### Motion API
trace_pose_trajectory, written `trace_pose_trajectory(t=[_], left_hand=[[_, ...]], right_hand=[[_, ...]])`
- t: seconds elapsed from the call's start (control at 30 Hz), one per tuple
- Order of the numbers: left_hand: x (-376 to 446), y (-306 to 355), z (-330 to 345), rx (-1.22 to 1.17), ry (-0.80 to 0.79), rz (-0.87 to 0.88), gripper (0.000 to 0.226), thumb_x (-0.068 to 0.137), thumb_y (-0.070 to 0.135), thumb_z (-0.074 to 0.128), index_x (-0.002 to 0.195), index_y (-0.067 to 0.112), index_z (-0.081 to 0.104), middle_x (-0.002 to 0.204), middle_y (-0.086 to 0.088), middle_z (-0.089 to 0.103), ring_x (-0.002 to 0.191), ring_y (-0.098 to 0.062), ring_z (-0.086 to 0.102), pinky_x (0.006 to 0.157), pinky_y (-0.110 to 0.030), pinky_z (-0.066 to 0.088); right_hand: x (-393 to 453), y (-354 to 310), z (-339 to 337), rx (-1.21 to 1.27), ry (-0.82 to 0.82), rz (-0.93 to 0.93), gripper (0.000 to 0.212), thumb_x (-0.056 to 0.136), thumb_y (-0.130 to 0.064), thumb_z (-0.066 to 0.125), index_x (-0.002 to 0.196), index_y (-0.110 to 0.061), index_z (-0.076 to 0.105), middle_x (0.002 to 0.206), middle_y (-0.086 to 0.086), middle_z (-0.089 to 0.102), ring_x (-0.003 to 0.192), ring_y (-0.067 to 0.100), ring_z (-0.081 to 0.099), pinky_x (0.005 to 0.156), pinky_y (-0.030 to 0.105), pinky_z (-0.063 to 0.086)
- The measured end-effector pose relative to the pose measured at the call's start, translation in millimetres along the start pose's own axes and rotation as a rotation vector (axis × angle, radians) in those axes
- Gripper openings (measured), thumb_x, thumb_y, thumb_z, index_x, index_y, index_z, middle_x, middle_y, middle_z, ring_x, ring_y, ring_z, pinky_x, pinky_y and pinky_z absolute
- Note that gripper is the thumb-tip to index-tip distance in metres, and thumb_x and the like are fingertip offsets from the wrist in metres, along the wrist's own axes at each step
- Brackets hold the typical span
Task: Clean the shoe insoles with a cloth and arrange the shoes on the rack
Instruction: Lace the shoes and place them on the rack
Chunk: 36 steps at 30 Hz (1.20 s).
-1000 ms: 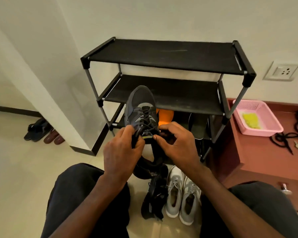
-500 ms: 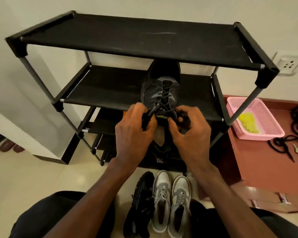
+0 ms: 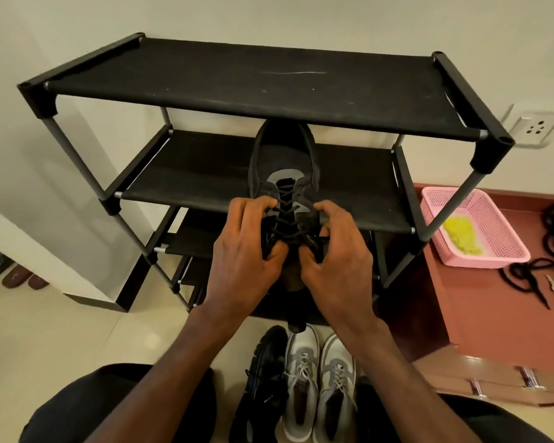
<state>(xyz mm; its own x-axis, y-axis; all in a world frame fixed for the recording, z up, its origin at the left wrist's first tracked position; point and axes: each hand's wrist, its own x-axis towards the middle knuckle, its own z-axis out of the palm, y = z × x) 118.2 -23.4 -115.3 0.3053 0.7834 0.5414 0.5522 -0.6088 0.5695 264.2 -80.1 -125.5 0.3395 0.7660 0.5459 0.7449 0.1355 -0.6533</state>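
A dark grey sneaker (image 3: 283, 164) lies on the second shelf of the black shoe rack (image 3: 247, 81), toe pointing to the wall under the top shelf. My left hand (image 3: 243, 251) grips its left collar and my right hand (image 3: 336, 251) grips its right collar, thumbs at the opening. The heel end hangs over the shelf's front edge, hidden behind my hands. A yellow cloth (image 3: 461, 235) lies in a pink basket (image 3: 506, 251) at the right.
On the floor before the rack stand a black shoe (image 3: 263, 388) and a pair of grey-white sneakers (image 3: 320, 388). A low red-brown cabinet (image 3: 480, 314) to the right carries the basket, black laces (image 3: 525, 276) and keys. Sandals (image 3: 23, 276) lie far left.
Both hands have carried the grey sneaker up and forward, from above the floor onto the second shelf, toe now deep under the top shelf. My view has come closer to the rack.
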Motion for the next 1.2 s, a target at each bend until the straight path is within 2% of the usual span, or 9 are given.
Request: trace_pose_trajectory(t=[0.17, 0.33, 0.43, 0.5, 0.57, 0.67, 0.87, 1.0, 1.2], left_hand=[[4.6, 1.2, -1.5, 0.036, 0.008, -0.003, 0.062, 0.089, 0.014, 0.066, 0.147, 0.019, 0.044, 0.130, -0.001, 0.044, 0.102, -0.007, 0.055, 0.080, -0.021, 0.055], [1.7, 3.9, -2.2, 0.024, -0.018, 0.008, 0.059, 0.089, 0.022, 0.067, 0.145, 0.020, 0.047, 0.126, 0.003, 0.045, 0.100, -0.008, 0.056, 0.079, -0.025, 0.058], [0.3, 0.9, -8.1, -0.071, -0.123, 0.040, 0.059, 0.091, 0.035, 0.066, 0.145, 0.019, 0.047, 0.122, 0.007, 0.044, 0.100, -0.007, 0.054, 0.080, -0.023, 0.054], [2.7, -2.3, -13.8, -0.207, -0.172, 0.064, 0.054, 0.097, 0.043, 0.057, 0.144, 0.018, 0.049, 0.115, 0.006, 0.047, 0.100, -0.011, 0.056, 0.081, -0.023, 0.052], [9.3, -6.5, -16.6, -0.257, -0.155, 0.087, 0.041, 0.105, 0.034, 0.052, 0.142, 0.017, 0.053, 0.113, 0.003, 0.053, 0.101, -0.015, 0.059, 0.082, -0.028, 0.055], [22.0, -8.8, -11.0, -0.180, -0.068, 0.111, 0.027, 0.106, 0.015, 0.054, 0.131, 0.015, 0.063, 0.113, 0.001, 0.062, 0.102, -0.012, 0.064, 0.083, -0.032, 0.058], [31.3, -7.3, 1.2, -0.069, 0.001, 0.175, 0.014, 0.104, 0.014, 0.059, 0.113, 0.017, 0.068, 0.106, 0.004, 0.060, 0.089, -0.008, 0.061, 0.074, -0.026, 0.055], [35.6, 0.6, 5.6, -0.062, 0.038, 0.138, 0.010, 0.102, 0.008, 0.055, 0.102, 0.015, 0.062, 0.102, 0.006, 0.058, 0.085, -0.009, 0.058, 0.070, -0.030, 0.053], [34.9, 0.3, 1.7, -0.150, 0.015, 0.121, 0.012, 0.102, 0.005, 0.051, 0.105, 0.012, 0.060, 0.103, 0.004, 0.060, 0.092, -0.011, 0.062, 0.076, -0.030, 0.056]], right_hand=[[-2.3, -9.3, 6.2, 0.047, 0.081, 0.035, 0.057, 0.085, -0.011, 0.071, 0.140, -0.012, 0.056, 0.124, 0.001, 0.064, 0.106, 0.014, 0.065, 0.089, 0.029, 0.058], [-0.7, -14.1, 9.1, -0.035, 0.049, 0.051, 0.059, 0.088, -0.024, 0.067, 0.145, -0.018, 0.050, 0.126, 0.001, 0.066, 0.106, 0.020, 0.067, 0.084, 0.039, 0.061], [1.7, -11.0, 4.7, -0.087, 0.067, 0.025, 0.057, 0.091, -0.040, 0.059, 0.143, -0.017, 0.053, 0.124, 0.001, 0.068, 0.103, 0.021, 0.069, 0.078, 0.038, 0.061], [2.0, -7.3, 4.4, -0.116, 0.051, -0.003, 0.056, 0.092, -0.040, 0.056, 0.142, -0.015, 0.055, 0.122, 0.001, 0.067, 0.102, 0.021, 0.067, 0.076, 0.036, 0.060], [2.2, -2.7, 7.0, -0.135, 0.043, -0.006, 0.053, 0.092, -0.035, 0.058, 0.142, -0.015, 0.056, 0.120, 0.000, 0.066, 0.102, 0.020, 0.066, 0.075, 0.036, 0.060], [-0.1, 1.3, 10.2, -0.130, 0.041, -0.012, 0.055, 0.089, -0.023, 0.071, 0.141, -0.015, 0.057, 0.120, -0.001, 0.067, 0.102, 0.018, 0.066, 0.077, 0.035, 0.060], [-0.1, 2.4, 8.9, -0.060, 0.062, -0.024, 0.052, 0.086, -0.018, 0.075, 0.136, -0.013, 0.059, 0.120, 0.001, 0.070, 0.103, 0.019, 0.070, 0.079, 0.038, 0.061], [1.0, 2.1, 7.4, -0.060, 0.055, 0.015, 0.054, 0.083, -0.017, 0.075, 0.134, -0.015, 0.059, 0.114, -0.001, 0.070, 0.100, 0.016, 0.069, 0.078, 0.037, 0.060], [0.6, -1.7, 8.5, -0.052, 0.033, 0.038, 0.052, 0.084, -0.020, 0.075, 0.132, -0.020, 0.055, 0.107, -0.006, 0.069, 0.094, 0.013, 0.069, 0.072, 0.031, 0.057]])
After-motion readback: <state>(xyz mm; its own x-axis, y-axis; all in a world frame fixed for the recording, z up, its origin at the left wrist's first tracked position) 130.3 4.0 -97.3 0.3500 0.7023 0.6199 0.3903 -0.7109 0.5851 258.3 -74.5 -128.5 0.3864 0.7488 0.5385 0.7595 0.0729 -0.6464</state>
